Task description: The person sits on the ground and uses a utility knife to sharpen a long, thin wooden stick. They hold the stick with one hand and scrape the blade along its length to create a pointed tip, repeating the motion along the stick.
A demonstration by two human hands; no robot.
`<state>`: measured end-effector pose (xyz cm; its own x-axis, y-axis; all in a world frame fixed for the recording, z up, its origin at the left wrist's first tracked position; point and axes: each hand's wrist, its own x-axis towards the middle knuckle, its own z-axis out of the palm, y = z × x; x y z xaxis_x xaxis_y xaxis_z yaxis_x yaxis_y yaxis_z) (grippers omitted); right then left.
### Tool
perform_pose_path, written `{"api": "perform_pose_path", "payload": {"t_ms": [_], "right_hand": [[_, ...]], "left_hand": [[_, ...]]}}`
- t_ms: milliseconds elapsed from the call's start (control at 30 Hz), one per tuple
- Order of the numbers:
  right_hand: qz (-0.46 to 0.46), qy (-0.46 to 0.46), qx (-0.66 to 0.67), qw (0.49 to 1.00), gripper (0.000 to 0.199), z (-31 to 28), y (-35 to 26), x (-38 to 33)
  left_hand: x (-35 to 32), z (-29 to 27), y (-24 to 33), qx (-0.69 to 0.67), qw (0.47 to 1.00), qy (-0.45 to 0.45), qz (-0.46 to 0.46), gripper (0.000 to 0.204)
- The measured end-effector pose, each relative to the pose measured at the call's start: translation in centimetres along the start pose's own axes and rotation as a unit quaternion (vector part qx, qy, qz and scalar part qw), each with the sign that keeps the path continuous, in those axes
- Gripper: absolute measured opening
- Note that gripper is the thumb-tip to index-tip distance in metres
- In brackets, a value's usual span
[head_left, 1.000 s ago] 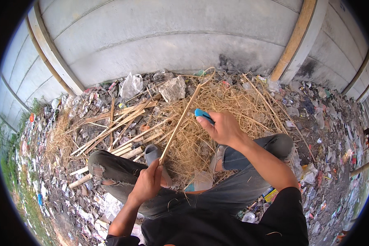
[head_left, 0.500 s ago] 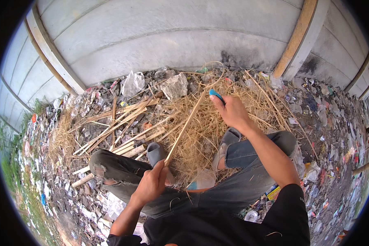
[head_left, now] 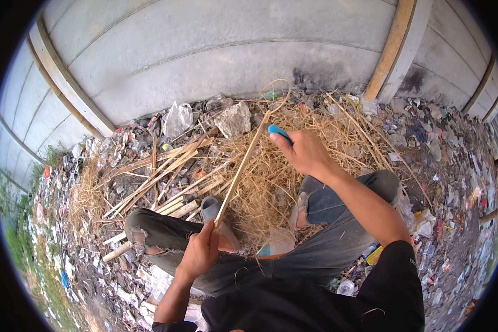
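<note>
My left hand (head_left: 200,252) is closed round the near end of a long pale bamboo strip (head_left: 242,169), which slants up and away to the right. Beyond the strip's far end a thin shaving (head_left: 285,91) curls in a loop. In my right hand (head_left: 310,152) is a small tool with a blue handle (head_left: 278,131), close to the strip's far part. The fingers are wrapped round it, and I cannot make out its blade. Under both hands lies a heap of dry curled shavings (head_left: 265,193), between my grey sandals (head_left: 211,210).
Several split bamboo strips (head_left: 166,169) lie crossed on the left. Long thin strips (head_left: 357,130) rest at the right of the heap. A pale rock (head_left: 232,119) and a clear plastic bag (head_left: 178,119) sit near the grey panel wall (head_left: 221,61). Litter covers the ground around.
My right hand with the blue-handled tool has shifted slightly left and nearer. The strip's near end is a little lower in my left hand. The whole view has tilted slightly.
</note>
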<state>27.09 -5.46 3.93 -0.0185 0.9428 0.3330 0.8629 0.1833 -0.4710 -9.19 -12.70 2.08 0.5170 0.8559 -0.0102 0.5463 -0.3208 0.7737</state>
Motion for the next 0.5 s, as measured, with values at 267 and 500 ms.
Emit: {"api": "perform_pose_path", "payload": {"t_ms": [267,500], "right_hand": [[-0.057,-0.045,0.004,0.997,0.074,0.7,-1.3,-2.1],[0.106,0.076,0.032,0.991,0.075,-2.3,4.1,3.2]], "left_hand": [[0.1,0.1,-0.2,0.002,1.0,0.008,0.02,0.031],[-0.4,0.3,0.4,0.037,0.999,-0.017,0.024,0.032]]}}
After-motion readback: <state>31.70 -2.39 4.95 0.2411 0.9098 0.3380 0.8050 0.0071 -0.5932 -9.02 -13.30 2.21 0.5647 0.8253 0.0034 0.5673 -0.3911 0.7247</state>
